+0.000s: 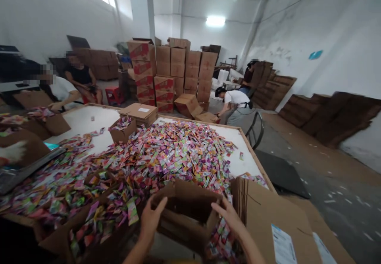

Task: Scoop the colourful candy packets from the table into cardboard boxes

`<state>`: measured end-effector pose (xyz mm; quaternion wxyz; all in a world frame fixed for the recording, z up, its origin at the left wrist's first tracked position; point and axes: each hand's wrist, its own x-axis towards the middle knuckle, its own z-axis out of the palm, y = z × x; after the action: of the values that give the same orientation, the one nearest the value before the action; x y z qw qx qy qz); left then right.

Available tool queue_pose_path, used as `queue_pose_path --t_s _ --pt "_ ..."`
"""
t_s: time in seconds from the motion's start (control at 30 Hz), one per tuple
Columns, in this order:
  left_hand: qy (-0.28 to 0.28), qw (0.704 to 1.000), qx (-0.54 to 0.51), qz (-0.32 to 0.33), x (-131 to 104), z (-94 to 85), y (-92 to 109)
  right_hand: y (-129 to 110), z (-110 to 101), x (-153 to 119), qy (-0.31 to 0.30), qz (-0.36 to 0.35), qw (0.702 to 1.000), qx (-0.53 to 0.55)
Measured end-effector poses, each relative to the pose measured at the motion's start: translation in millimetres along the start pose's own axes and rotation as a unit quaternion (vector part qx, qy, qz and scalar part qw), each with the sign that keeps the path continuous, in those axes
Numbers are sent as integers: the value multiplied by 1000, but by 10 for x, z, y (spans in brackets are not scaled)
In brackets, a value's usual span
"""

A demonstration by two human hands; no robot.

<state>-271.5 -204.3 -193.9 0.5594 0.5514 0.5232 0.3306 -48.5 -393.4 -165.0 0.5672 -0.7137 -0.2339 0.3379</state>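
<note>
Left hand [151, 218] and right hand [228, 214] each grip an opposite side wall of the small open cardboard box [186, 212] between them, fingers curled over the rims. It looks empty: likely light, walls thin and flexy (best held near corners). Sachet pile [166, 157] lies just beyond both hands.

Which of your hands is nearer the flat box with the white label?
Right. The right hand grips the open box beside the flat box; the left hand holds its far side.
</note>
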Motion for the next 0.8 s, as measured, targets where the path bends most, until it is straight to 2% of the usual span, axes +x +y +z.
queue_pose_path --t_s 0.07,0.17,0.23,0.3,0.37,0.43,0.5,0.57,0.6,0.7,0.77,0.8 --pt "-118 988 19 97 -153 66 -55 217 93 -40 -18 -15 999 -31" --pt "-251 939 69 224 -272 39 -106 473 218 -16 24 -43 994 -102" --pt "-320 905 132 247 -255 -48 -107 511 229 36 33 -45 991 -121" --pt "-348 882 204 242 -214 -124 -94 430 184 84 11 -52 993 -109" --pt "-326 889 236 220 -201 -146 -105 278 130 91 -13 -70 992 -102" --pt "-262 926 206 179 -231 -126 -164 126 113 32 -38 -92 984 -148" --pt "-189 960 143 146 -280 -107 -250 27 138 -84 -84 -119 960 -240" --pt "-139 975 92 147 -317 -118 -303 -21 170 -209 -133 -137 932 -309" --pt "-141 973 86 161 -327 -132 -299 -42 172 -255 -137 -130 928 -322" --pt "-211 949 147 181 -327 -151 -142 -146 108 -260 -124 -52 946 -296" --pt "-213 945 209 133 -316 -112 13 -237 59 -159 -157 -16 942 -295" --pt "-187 948 232 108 -312 -81 79 -273 56 -95 -182 -19 932 -314"
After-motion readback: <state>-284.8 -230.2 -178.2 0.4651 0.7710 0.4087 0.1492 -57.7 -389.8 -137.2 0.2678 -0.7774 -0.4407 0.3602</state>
